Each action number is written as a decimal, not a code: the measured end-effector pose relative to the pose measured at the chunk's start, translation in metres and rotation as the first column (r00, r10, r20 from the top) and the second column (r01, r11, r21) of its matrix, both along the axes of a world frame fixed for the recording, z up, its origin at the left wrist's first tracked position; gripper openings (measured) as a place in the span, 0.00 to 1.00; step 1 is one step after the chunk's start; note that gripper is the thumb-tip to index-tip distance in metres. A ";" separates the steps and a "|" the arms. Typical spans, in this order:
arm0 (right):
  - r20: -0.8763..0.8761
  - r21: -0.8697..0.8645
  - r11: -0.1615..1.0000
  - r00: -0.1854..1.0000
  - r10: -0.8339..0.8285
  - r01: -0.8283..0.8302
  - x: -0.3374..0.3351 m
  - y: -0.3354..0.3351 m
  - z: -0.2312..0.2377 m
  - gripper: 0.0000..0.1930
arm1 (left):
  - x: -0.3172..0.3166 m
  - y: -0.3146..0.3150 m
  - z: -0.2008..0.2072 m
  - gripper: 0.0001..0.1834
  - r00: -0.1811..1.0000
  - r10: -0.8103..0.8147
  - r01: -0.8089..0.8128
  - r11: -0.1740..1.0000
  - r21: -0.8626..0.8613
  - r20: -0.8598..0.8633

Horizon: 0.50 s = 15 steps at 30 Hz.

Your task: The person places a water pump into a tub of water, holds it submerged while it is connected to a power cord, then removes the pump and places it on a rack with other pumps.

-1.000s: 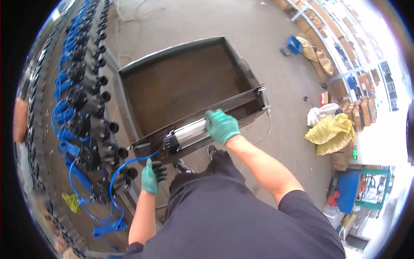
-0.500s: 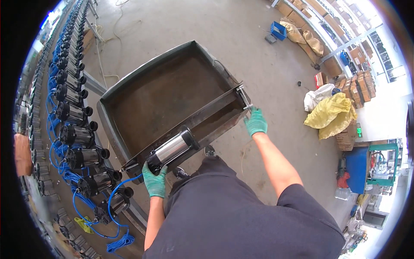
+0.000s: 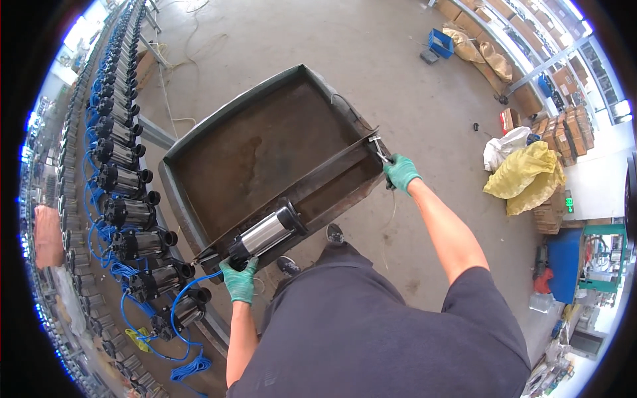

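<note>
across the narrow near compartment of a metal trough (image 3: 178, 212), toward its left end, a silver pump (image 3: 267, 233) with black ends lies on its side, lengthwise along the compartment and beside the crossbar (image 3: 325, 172) that parts it from the wide one. whether it rests on the edges or dips between them, i cannot tell.

the gloved left hand (image 3: 239, 282) is up against the pump's left end, thumb and fingers apart; how firmly it holds, if at all, does not show. near that hand a blue cable (image 3: 178, 302) curves down and away to the left. the gloved right hand (image 3: 401, 172) is closed around a slim metal fitting (image 3: 379, 147) at the trough's right end, well apart from the pump.

as for progress, the work looks partway along: the pump is already laid on the trough, and the fitting is in hand. what seems left is around the gap between them: the pump's right end and the fitting are not touching, and no link between the two can be seen. to the left, a long row of similar pumps (image 3: 121, 180) stands beside the trough, with blue cables among them.
</note>
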State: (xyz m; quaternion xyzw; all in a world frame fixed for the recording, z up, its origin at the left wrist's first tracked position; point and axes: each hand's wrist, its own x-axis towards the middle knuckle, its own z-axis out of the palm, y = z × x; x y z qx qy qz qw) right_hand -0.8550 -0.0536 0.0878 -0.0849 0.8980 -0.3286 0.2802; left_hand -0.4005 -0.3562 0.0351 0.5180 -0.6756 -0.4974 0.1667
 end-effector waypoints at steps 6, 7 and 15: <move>0.257 -0.514 0.858 0.954 0.157 -0.002 0.077 0.014 -0.001 0.15 | -0.003 0.005 0.004 0.34 1.000 -0.009 0.008 0.999 -0.035 -0.010; 0.276 -0.517 0.856 0.947 0.166 0.001 0.090 0.009 -0.006 0.15 | -0.004 0.004 0.001 0.34 1.000 -0.010 0.010 0.998 -0.055 0.001; 0.296 -0.574 0.809 0.888 0.351 -0.129 0.134 -0.072 -0.033 0.16 | -0.007 0.003 0.015 0.34 0.998 -0.035 0.037 0.999 -0.035 0.058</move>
